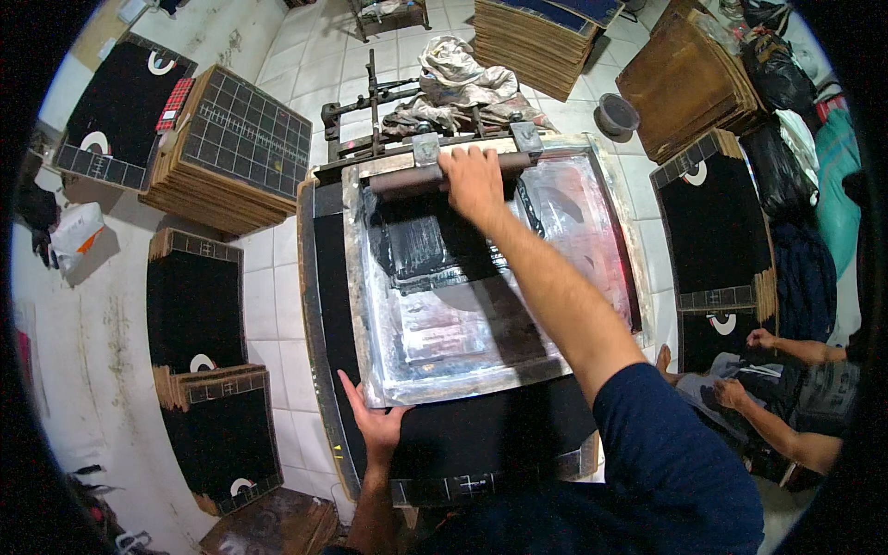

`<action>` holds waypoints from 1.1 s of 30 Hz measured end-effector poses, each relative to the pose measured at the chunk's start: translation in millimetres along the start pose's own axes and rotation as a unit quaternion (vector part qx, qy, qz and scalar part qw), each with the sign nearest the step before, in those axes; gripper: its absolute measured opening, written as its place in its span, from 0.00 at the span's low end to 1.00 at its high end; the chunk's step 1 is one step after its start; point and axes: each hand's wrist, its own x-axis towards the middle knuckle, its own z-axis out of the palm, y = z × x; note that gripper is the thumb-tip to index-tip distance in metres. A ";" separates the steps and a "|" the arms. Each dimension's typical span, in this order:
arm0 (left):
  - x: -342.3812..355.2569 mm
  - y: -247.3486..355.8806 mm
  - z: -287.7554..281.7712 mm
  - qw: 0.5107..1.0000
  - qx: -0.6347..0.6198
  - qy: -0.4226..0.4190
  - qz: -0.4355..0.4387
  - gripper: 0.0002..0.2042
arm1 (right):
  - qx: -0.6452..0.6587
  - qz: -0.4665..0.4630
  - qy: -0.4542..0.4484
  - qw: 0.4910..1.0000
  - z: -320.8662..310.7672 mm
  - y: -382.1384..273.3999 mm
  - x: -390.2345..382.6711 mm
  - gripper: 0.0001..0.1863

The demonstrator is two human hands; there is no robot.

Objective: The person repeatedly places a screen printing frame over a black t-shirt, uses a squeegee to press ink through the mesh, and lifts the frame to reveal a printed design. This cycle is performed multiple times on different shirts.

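A screen printing frame (481,388) with a pale, ink-smeared mesh lies over black fabric (462,430) on a board. Black ink (444,242) covers part of the mesh's far half. At the far end, my right hand (474,185) is closed over the top of a wide brown-handled squeegee (407,180); its blade edge is hidden from me. My left hand (375,421) is at the frame's near left corner. Its fingers are spread, touching the frame's edge, with the thumb stretched along the near side.
Metal hinge clamps (527,139) hold the frame's far side. Beyond them lies a crumpled, stained cloth (462,74). Stacks of boards with black fabric stand left (194,314) and right (717,222). A grey bucket (617,115) sits on the tiles. Another person's hands (735,395) handle grey fabric at right.
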 end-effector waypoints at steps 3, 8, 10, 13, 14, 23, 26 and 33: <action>-1.9 -2.5 -0.8 1.000 -0.011 0.003 -0.025 0.67 | 0.013 0.004 0.077 0.997 -3.5 -18.6 -79.0 0.18; 0.7 -8.7 -3.0 0.999 0.037 -0.003 -0.014 0.68 | 0.059 -0.001 0.112 0.992 -36.2 -37.9 -154.5 0.19; 1.2 -7.9 -3.9 0.997 0.082 -0.004 0.014 0.67 | 0.094 -0.014 0.136 0.986 -57.5 -44.4 -175.6 0.21; -1.9 7.9 -7.6 0.993 0.105 0.004 0.059 0.66 | 0.109 0.011 0.149 0.983 -96.6 -62.7 -229.3 0.26; -2.9 18.9 -8.4 0.994 0.081 0.000 0.067 0.65 | 0.110 0.022 0.165 0.980 -108.7 -70.8 -246.4 0.27; 37.1 137.4 -55.6 0.962 -0.127 -0.024 0.239 0.49 | 0.046 -0.034 0.347 0.936 -246.3 -86.4 -183.7 0.20; 75.7 61.7 -129.4 0.984 -0.097 0.058 0.134 0.45 | 0.040 -0.061 0.380 0.922 -292.2 -85.6 -132.7 0.21; -81.4 -273.5 -265.2 0.935 0.033 0.144 -0.323 0.05 | -0.059 -0.053 0.385 0.919 -343.9 -79.7 -49.6 0.22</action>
